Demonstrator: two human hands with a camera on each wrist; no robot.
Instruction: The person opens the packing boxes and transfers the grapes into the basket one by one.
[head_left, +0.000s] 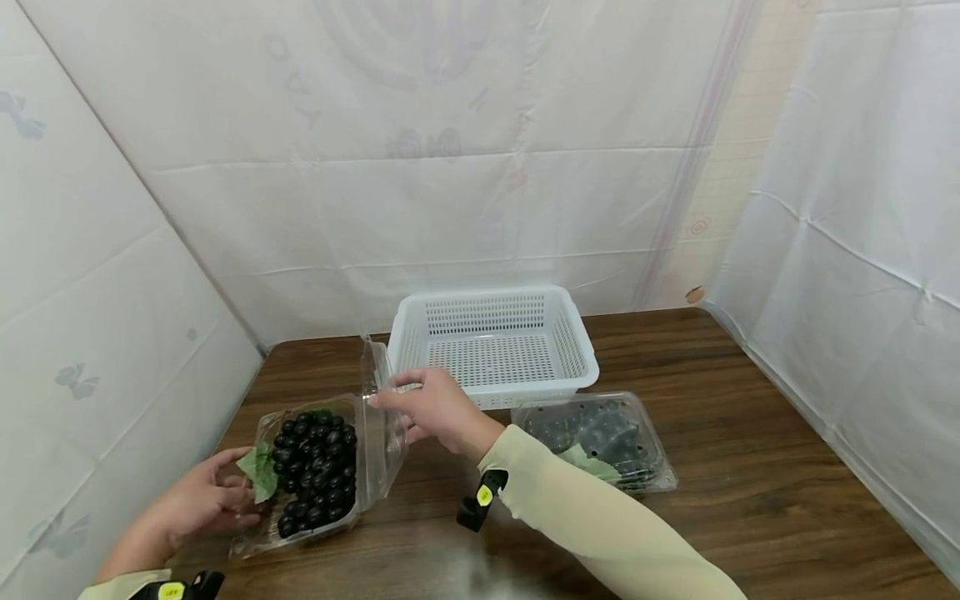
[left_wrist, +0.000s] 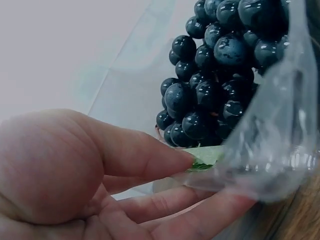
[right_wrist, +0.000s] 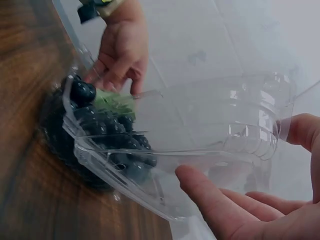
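Grape box (head_left: 300,537): on table (head_left: 750,458), L side; lid (head_left: 386,467) up, so opening's done imo.
Grapes (head_left: 315,471): in box, none out afaict.
Left, I'd say: 2nd box (head_left: 657,452), lid on.
My L hand (head_left: 206,500): pinching leaf (head_left: 258,472).
My R hand (head_left: 431,408): gripping lid.
Head cam only: basket (head_left: 480,293), 2nd box.
L wrist cam: thumb tip (left_wrist: 186,160) on leaf, unclear from head.

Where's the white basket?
In the head view, the white basket is at the back middle of the table, just behind the right hand and the closed box.
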